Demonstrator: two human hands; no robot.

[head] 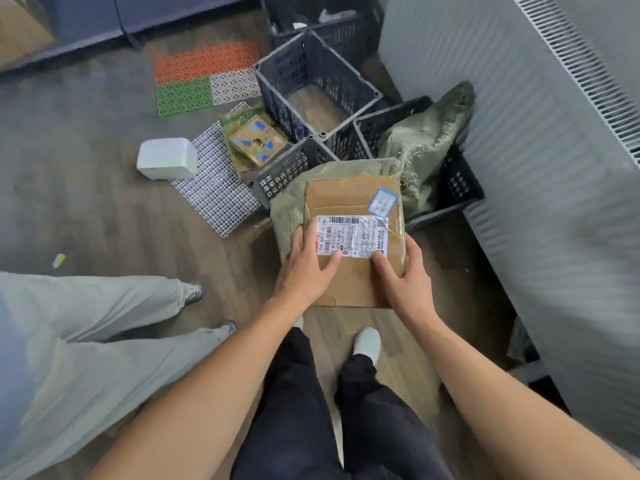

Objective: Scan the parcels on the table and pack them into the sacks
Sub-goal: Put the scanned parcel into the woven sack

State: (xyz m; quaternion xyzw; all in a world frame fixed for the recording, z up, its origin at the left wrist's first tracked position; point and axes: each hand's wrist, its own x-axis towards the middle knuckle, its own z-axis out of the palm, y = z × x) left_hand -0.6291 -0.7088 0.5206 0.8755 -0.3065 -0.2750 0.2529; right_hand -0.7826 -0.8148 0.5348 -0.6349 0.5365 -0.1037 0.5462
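Note:
A brown cardboard parcel (pixel 349 202) with a white shipping label and a small blue sticker lies over the mouth of a green woven sack (pixel 287 209) set in a dark crate. My left hand (pixel 304 268) lies on the parcel's near left part, fingers spread flat over the label's edge. My right hand (pixel 401 271) holds the near right corner, thumb on top and fingers wrapped round the side. A second green sack (pixel 426 133) is draped over a crate behind. Another flat cardboard parcel (pixel 258 142) with blue marks sits in a sack further left.
Several dark plastic crates (pixel 311 74) stand on the wooden floor ahead. A white block (pixel 166 162) and perforated mats (pixel 214 192) lie left. A grey ribbed panel (pixel 519 133) rises on the right. Another person's legs (pixel 104 323) are at my left, my own feet below.

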